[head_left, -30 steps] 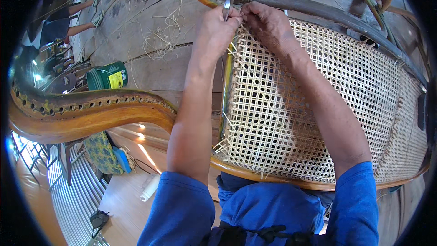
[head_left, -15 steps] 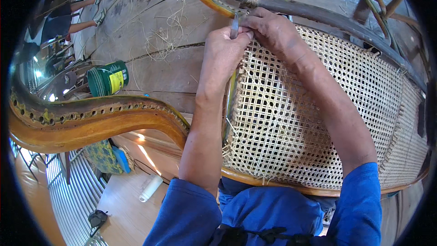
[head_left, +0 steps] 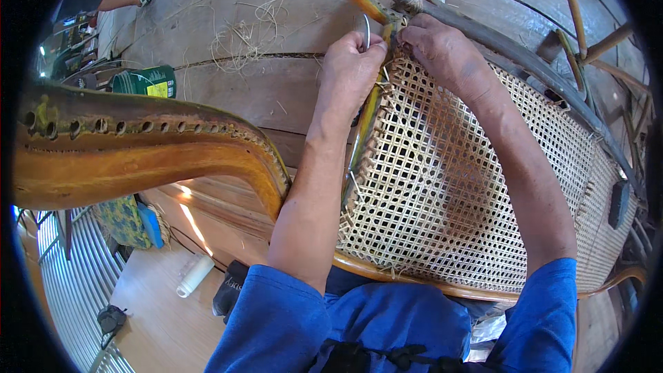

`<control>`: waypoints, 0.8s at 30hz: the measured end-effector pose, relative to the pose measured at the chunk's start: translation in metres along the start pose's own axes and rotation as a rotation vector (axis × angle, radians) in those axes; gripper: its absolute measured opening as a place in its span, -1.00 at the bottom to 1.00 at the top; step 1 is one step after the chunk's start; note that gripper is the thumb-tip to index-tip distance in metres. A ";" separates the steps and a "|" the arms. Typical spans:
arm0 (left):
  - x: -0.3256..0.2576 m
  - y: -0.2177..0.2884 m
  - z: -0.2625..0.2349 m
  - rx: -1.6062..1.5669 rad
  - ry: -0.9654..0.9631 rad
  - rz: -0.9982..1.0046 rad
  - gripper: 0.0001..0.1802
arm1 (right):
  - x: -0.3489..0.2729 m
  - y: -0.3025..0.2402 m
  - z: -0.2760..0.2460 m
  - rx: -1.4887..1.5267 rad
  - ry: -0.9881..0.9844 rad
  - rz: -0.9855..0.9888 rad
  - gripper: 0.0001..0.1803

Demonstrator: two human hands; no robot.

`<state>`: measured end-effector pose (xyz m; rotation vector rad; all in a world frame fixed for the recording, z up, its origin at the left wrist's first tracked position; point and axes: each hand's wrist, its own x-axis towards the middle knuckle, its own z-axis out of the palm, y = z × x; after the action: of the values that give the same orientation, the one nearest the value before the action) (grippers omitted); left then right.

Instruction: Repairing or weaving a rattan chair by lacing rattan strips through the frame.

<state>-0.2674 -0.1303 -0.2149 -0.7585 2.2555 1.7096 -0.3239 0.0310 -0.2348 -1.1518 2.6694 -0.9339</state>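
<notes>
A large panel of woven cane (head_left: 442, 186) stretches over a wooden furniture frame in front of me. My left hand (head_left: 352, 62) is closed at the panel's far left corner, and a thin, shiny metal blade (head_left: 367, 32) sticks up from its fingers; the handle is hidden. Just to its right, my right hand (head_left: 438, 48) has its fingers pinched down at the corner of the weave. What those fingertips grip is hidden. Short cane ends poke out along the green-brown edge rail (head_left: 371, 114) below my hands.
A curved wooden arm with a row of holes (head_left: 159, 145) juts out to the left. Beyond it stand a green bucket (head_left: 145, 83) and loose cane strands (head_left: 255, 34) on plank flooring. A white bottle (head_left: 195, 276) lies lower left. A person's legs (head_left: 124, 1) show at upper left.
The view has shifted, so the frame and panel sit differently. My hands have drawn slightly apart at the corner, the right fingers now separate from the left. The blade stays in my left hand.
</notes>
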 end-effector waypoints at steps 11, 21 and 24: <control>0.004 0.001 -0.001 0.033 -0.027 0.004 -0.82 | 0.004 0.012 -0.007 0.622 0.033 0.399 -0.88; 0.024 0.005 -0.001 0.034 -0.160 -0.058 -0.76 | 0.024 0.023 -0.008 0.496 -0.199 0.487 -0.81; 0.023 0.007 -0.002 0.075 -0.175 -0.057 -0.75 | 0.026 0.020 -0.011 0.532 -0.258 0.537 -0.79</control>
<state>-0.2908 -0.1367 -0.2191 -0.6255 2.1462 1.5892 -0.3585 0.0297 -0.2333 -0.3816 2.1437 -1.1752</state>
